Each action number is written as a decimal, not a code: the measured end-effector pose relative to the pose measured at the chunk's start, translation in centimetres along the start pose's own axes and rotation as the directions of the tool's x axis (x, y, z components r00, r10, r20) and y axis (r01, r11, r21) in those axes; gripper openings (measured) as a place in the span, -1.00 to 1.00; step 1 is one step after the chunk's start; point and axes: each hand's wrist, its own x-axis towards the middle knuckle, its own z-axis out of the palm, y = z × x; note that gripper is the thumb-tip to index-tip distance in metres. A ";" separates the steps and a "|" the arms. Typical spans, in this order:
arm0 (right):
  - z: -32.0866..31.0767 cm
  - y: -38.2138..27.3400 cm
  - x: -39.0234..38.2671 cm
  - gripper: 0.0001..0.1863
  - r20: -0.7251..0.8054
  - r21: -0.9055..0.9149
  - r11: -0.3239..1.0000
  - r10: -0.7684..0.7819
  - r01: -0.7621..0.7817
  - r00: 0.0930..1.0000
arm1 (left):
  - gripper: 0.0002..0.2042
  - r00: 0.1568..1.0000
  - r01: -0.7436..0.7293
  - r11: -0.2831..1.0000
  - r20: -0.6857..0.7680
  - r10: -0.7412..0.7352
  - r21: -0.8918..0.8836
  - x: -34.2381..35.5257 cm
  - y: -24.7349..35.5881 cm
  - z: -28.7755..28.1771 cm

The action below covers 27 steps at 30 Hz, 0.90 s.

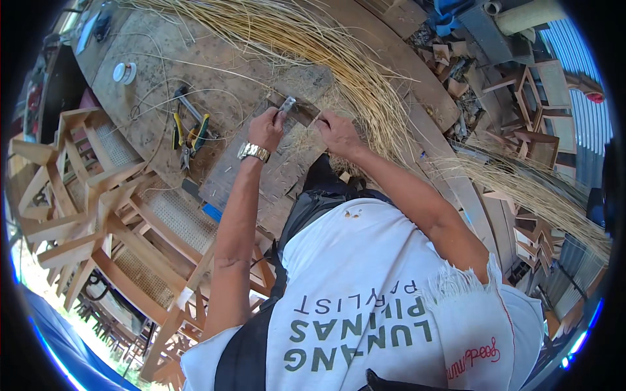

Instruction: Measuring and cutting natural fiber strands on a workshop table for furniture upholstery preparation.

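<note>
My left hand (pixel 266 130), with a metal watch (pixel 254 152) at the wrist, is closed around a small shiny metal tool (pixel 287 103); its exact kind is unclear. To its right, my right hand (pixel 340 135) is closed in a pinch, and what its fingers hold is too small to make out. A dark flat piece (pixel 304 113) lies between the two hands. From the far left a thin pale cane strand (pixel 225 73) runs across the table towards the metal tool. Beneath my hands is a worn board (pixel 242 171) littered with shavings.
Long cane strands (pixel 313 42) lie bundled along the far side of the worktable (pixel 215 55). Left of my hands are yellow-handled pliers (pixel 177 130), cutters (pixel 197 135) and a hammer (pixel 189 104). A white tub (pixel 124 73) stands farther left. Wooden chair frames (pixel 124 215) crowd the left side.
</note>
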 end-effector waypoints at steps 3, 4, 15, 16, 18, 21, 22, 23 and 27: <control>-2.0 -1.0 -2.6 -0.72 0.112 0.164 0.956 0.228 -0.244 0.967 | -0.77 1.000 -0.009 0.995 0.008 0.008 0.104 -1.5 1.4 1.0; -2.5 -0.8 -2.8 -0.70 0.079 0.214 0.947 0.229 -0.241 0.970 | -0.77 0.999 -0.033 0.980 0.019 0.029 0.197 -1.4 2.2 0.9; -14.4 25.3 -39.5 -0.61 0.081 -0.208 0.676 0.732 -0.707 0.676 | -0.78 0.989 -0.073 0.961 -0.108 0.105 0.268 -4.4 3.3 3.4; -16.4 26.3 -43.4 -0.62 0.045 -0.336 0.660 0.724 -0.672 0.689 | -0.78 0.994 -0.054 0.960 -0.080 0.079 0.276 -4.8 3.0 3.5; -18.0 26.8 -45.8 -0.62 0.008 -0.455 0.634 0.705 -0.625 0.709 | -0.76 0.987 -0.075 0.963 -0.122 0.109 0.258 -4.8 3.1 3.9; -17.2 26.5 -43.7 -0.59 0.308 -0.658 0.618 0.742 -0.430 0.595 | -0.76 0.979 -0.132 0.942 -0.109 0.172 0.307 -4.9 3.4 5.0; -15.7 26.5 -41.2 -0.51 0.393 -0.712 0.647 0.690 -0.274 0.607 | -0.76 0.986 -0.115 0.957 -0.084 0.142 0.267 -4.9 3.4 5.1; -14.5 21.2 -35.7 -0.33 0.417 -0.588 0.760 0.578 -0.276 0.701 | -0.76 0.993 -0.078 0.969 -0.070 0.096 0.235 -5.4 2.4 4.7; -8.5 9.6 -19.7 -0.30 0.104 -0.071 0.996 -0.049 0.057 0.993 | -0.76 0.988 -0.094 0.968 -0.099 0.120 0.234 -5.1 3.4 3.9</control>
